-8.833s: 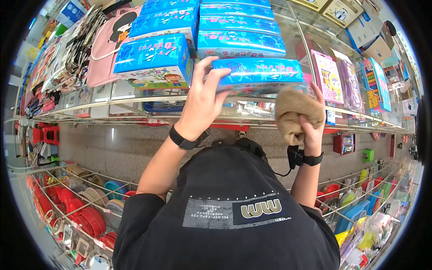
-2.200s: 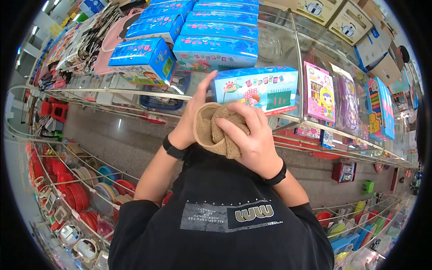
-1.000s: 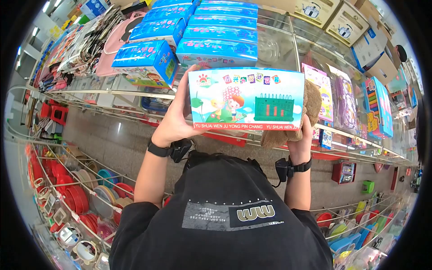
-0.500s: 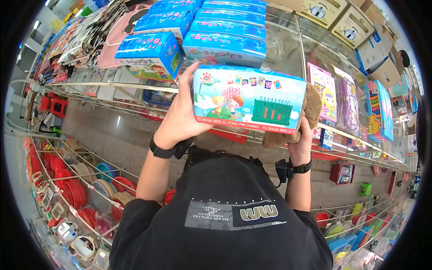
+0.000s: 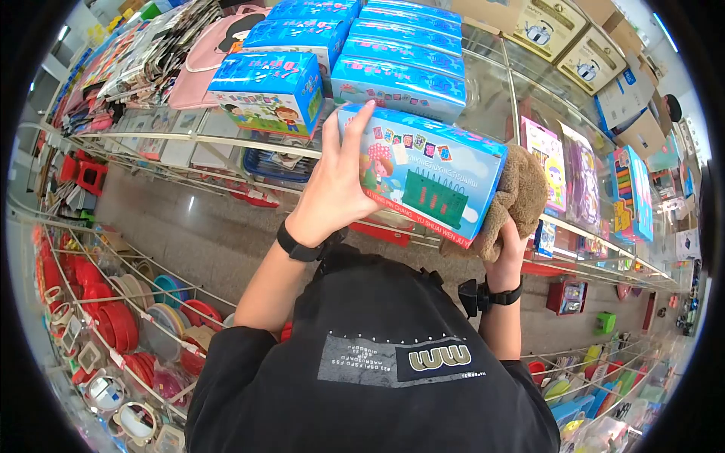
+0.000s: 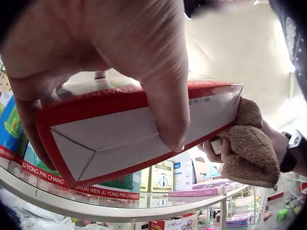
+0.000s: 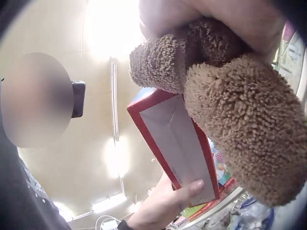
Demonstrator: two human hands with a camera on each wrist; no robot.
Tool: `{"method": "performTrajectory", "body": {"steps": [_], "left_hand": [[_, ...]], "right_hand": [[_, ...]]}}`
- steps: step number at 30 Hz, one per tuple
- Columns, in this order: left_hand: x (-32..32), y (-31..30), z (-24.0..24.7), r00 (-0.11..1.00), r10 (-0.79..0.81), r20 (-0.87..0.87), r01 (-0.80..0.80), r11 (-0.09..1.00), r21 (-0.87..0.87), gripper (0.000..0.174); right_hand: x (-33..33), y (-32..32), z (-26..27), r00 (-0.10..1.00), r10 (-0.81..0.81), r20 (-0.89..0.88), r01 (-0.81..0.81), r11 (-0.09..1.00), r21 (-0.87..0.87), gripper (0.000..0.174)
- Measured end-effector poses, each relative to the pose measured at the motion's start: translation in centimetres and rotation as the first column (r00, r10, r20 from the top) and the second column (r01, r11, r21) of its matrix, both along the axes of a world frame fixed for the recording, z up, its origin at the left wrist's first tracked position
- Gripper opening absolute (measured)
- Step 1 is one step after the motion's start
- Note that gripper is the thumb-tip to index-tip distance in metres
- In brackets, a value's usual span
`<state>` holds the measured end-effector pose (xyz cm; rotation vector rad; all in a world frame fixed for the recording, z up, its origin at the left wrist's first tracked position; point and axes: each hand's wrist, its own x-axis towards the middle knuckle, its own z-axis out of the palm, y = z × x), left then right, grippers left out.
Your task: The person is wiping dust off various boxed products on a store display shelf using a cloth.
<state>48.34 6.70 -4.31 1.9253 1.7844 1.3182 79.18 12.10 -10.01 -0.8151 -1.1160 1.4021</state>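
Box | left hand clamped on one end | right hand clamped on cloth at other

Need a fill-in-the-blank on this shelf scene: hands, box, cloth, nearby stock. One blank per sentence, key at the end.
The left hand grips the printed box, whose lower-edge stripe is ____.
The brown cloth is held in the person's ____ hand.
In the head view, the two cartons at the upper right each picture a ____.
The bag beside the rows of blue boxes is ____ in colour.

Missing words: red; right; kettle; pink.
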Motion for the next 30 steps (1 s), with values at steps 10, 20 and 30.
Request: {"method": "performTrajectory", "body": {"steps": [10, 20, 30], "left_hand": [[-2.0, 0.9, -0.6, 0.996, -0.082, -0.037, 0.086, 0.988, 0.131, 0.131], [-3.9, 1.8, -0.5, 0.924, -0.38, -0.044, 0.378, 0.888, 0.263, 0.131], [-5.6, 2.7, -0.3, 0.835, -0.534, -0.131, 0.549, 0.797, 0.254, 0.124]], "right_hand": [[-5.3, -4.5, 5.4, 0.982, -0.137, 0.127, 0.121, 0.985, 0.126, 0.042], [-8.8, -7.2, 5.8, 0.931, -0.25, 0.265, 0.174, 0.944, 0.281, 0.072], [-13.5, -3.8, 19.7, 0.487, -0.577, 0.656, -0.548, 0.383, 0.744, 0.051]]}}
